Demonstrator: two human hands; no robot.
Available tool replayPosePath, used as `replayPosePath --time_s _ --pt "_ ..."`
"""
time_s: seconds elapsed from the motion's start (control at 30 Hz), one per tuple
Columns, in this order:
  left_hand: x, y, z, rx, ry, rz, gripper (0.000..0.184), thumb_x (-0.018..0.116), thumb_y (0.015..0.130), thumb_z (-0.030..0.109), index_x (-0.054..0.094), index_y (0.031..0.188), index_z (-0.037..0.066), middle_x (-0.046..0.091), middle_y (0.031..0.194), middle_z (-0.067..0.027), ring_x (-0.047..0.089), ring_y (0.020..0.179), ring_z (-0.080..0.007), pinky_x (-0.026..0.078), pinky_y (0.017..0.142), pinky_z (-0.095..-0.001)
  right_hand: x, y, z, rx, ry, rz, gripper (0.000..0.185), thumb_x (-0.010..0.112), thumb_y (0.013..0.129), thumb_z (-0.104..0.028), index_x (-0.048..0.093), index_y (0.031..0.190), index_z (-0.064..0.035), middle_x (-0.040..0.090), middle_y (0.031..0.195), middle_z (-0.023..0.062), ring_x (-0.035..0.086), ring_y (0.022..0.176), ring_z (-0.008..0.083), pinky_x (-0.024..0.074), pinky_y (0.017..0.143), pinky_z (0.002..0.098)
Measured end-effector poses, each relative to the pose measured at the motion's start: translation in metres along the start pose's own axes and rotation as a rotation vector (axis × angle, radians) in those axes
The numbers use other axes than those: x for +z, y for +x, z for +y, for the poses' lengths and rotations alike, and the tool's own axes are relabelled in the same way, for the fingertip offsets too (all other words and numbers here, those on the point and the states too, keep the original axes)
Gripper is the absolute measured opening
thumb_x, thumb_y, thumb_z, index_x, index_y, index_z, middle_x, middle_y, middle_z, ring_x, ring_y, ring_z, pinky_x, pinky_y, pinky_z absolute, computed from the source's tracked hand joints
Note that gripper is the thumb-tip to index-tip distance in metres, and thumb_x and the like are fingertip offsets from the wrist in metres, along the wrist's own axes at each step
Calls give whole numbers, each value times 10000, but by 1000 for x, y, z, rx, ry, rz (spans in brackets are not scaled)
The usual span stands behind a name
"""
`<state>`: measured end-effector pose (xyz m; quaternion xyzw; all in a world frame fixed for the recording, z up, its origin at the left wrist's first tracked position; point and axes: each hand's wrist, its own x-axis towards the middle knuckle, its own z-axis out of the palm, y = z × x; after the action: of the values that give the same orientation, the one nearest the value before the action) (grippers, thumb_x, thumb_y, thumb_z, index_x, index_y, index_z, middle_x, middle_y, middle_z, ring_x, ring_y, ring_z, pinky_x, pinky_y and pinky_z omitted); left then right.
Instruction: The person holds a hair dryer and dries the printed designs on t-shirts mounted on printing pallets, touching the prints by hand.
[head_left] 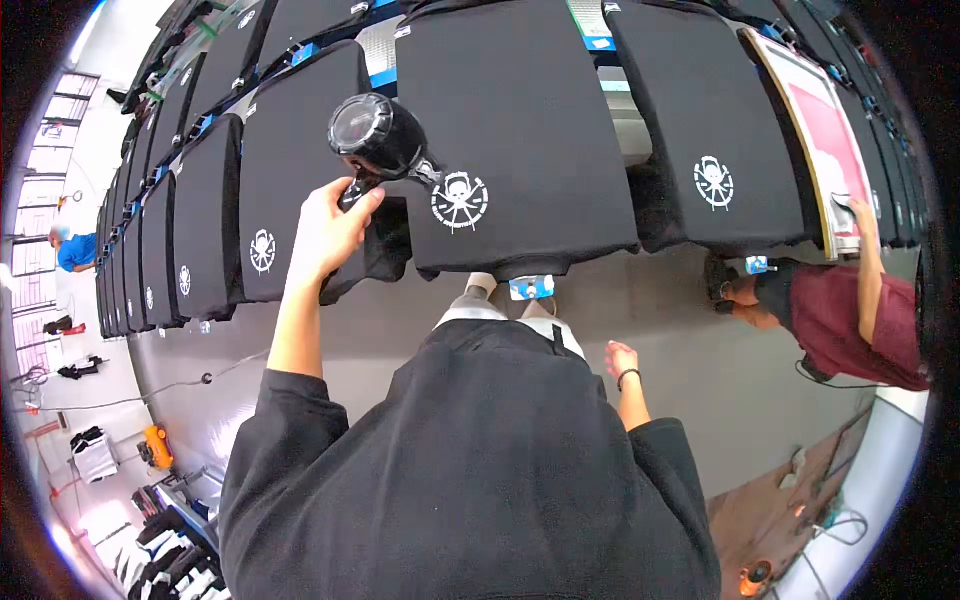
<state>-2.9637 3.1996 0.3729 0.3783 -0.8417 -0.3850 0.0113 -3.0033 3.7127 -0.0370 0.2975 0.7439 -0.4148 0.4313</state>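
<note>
My left hand [335, 232] is closed around the handle of a black hair dryer [382, 135]. Its nozzle points right, over the edge of a black T-shirt [515, 120] stretched on a board in front of me. A white round print with a skull and spokes [459, 201] lies on that shirt's lower left, close beside the nozzle. Down by my right side hangs my right hand [622, 360], a dark band on the wrist, its fingers loosely bent with nothing held.
More black shirts [715, 120] on boards run in rows both ways, several with the same print. At right, a co-worker in a maroon shirt [850, 320] holds a framed screen [815, 130]. A cable [165, 395] crosses the grey floor. Another person in blue [76, 251] stands far left.
</note>
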Motion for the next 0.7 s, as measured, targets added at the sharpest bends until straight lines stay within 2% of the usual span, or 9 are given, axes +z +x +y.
replayPosePath --time_s 0.03,0.23,0.3,0.33,0.5,0.6,0.7 --pt "3 4 4 21 -16 -19 260 688 925 270 598 865 33 562 628 18 509 499 -51 399 448 -226 -1 -1 -3 -10 5 0 302 670 909 -337 686 1133 -137 720 1062 14 648 807 162 516 663 362" --pt "21 0 26 59 -30 -113 259 693 914 261 613 873 18 572 643 14 517 509 -49 404 455 -220 -4 -7 6 1 49 7 312 673 906 -346 680 1140 -140 715 1067 7 653 841 153 510 662 342" --pt "23 -7 23 45 -33 -161 359 718 856 341 659 904 -9 590 603 -23 558 504 -77 454 491 -267 -8 -9 8 17 37 -4 314 674 905 -348 679 1142 -142 712 1078 5 654 859 152 509 669 340" --pt "23 -13 22 43 -65 -173 352 719 852 336 661 899 -8 574 579 -21 555 505 -75 449 495 -269 -9 -10 10 19 39 -8 309 672 907 -344 680 1139 -141 710 1067 2 649 855 150 510 673 340" --pt "10 -34 12 34 -4 -141 368 712 855 340 663 903 -21 569 567 -32 556 498 -88 433 487 -280 -19 -6 19 55 18 -4 303 663 911 -341 681 1132 -135 702 1035 -3 629 825 147 512 677 350" --pt "10 -28 6 11 25 22 368 713 868 331 647 913 -28 573 575 -32 550 496 -84 439 489 -278 -26 4 19 41 -19 -21 308 666 906 -349 682 1127 -136 697 1009 -10 617 793 142 517 668 355" --pt "12 -23 5 -39 -83 -13 360 713 880 324 644 921 -27 585 596 -24 543 498 -75 444 486 -269 -26 8 6 18 5 -16 304 663 907 -348 683 1132 -145 701 1023 -10 619 795 137 522 659 348"
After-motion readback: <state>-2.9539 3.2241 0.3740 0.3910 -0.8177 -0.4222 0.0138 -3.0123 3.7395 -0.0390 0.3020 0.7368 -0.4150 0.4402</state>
